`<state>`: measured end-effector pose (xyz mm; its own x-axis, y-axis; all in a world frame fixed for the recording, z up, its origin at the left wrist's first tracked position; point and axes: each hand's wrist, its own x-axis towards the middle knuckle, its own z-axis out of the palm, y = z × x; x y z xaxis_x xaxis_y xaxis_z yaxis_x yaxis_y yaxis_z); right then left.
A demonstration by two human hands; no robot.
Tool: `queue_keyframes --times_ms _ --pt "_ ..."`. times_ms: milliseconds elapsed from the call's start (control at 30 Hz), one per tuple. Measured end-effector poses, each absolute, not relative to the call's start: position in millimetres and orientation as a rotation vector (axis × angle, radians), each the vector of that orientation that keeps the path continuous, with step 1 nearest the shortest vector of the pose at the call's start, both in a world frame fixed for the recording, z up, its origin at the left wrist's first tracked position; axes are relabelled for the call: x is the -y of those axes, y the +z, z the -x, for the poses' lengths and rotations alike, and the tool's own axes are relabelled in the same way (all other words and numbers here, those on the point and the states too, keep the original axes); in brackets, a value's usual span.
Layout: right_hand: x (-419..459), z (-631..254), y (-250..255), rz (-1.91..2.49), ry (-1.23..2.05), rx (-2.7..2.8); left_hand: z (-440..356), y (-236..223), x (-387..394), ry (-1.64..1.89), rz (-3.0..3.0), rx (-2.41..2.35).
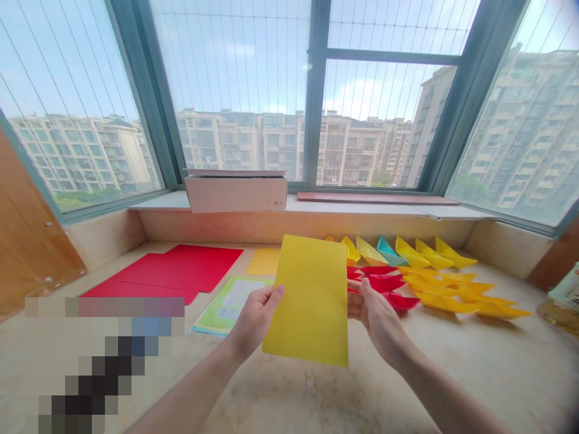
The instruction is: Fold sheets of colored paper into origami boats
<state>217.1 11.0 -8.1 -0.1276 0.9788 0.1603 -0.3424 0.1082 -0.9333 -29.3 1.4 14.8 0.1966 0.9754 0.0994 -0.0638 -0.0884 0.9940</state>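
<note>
A sheet of yellow paper [310, 301] is held up above the counter, tilted slightly. My left hand [256, 316] grips its left edge, thumb on the front and fingers behind. At the right edge is my right hand [377, 319], its fingers stretched toward the sheet and its thumb apart from it; the fingertips may reach behind the paper. Behind and to the right stand folded paper boats: red ones [400, 301], orange-yellow ones [452, 301], and a back row of yellow ones [411, 253] with one turquoise boat [389, 252].
Red paper sheets [199, 265] lie at the left, near a green printed packet [221, 310] and a yellow sheet [262, 261]. A white box [236, 194] sits on the window ledge [330, 210]. A jar [563, 301] stands at the far right. A blurred patch covers the lower left.
</note>
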Motion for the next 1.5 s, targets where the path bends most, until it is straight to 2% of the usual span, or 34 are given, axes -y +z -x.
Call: queue_keyframes --times_ms 133,233,500,700,967,1067,1233,1367,1500 --pt "-22 -237 -5 0.948 1.043 1.118 31 16 -3 1.208 -1.335 -1.048" --pt "-24 -243 -5 1.047 0.959 1.195 31 16 -4 1.246 -1.36 -1.092" --pt "-11 -223 0 0.816 1.169 1.373 25 11 1 1.157 -1.345 -0.966" --pt "-7 -224 4 0.752 1.361 1.261 22 8 4 1.035 -1.342 -0.882" --pt "-18 -223 -9 0.686 1.221 0.867 26 10 17 0.966 -1.271 -0.44" --pt "-16 -220 -12 0.666 1.204 0.833 19 8 20 0.941 -1.33 -0.52" --pt "-6 -216 -15 0.674 1.245 0.944 8 7 17 1.122 -1.27 -0.929" --pt "-5 -213 -23 0.72 1.292 1.113 7 9 17 1.274 -1.121 -0.863" --pt "-9 -211 -36 0.849 1.014 1.307 4 4 20 1.389 -0.888 -0.721"
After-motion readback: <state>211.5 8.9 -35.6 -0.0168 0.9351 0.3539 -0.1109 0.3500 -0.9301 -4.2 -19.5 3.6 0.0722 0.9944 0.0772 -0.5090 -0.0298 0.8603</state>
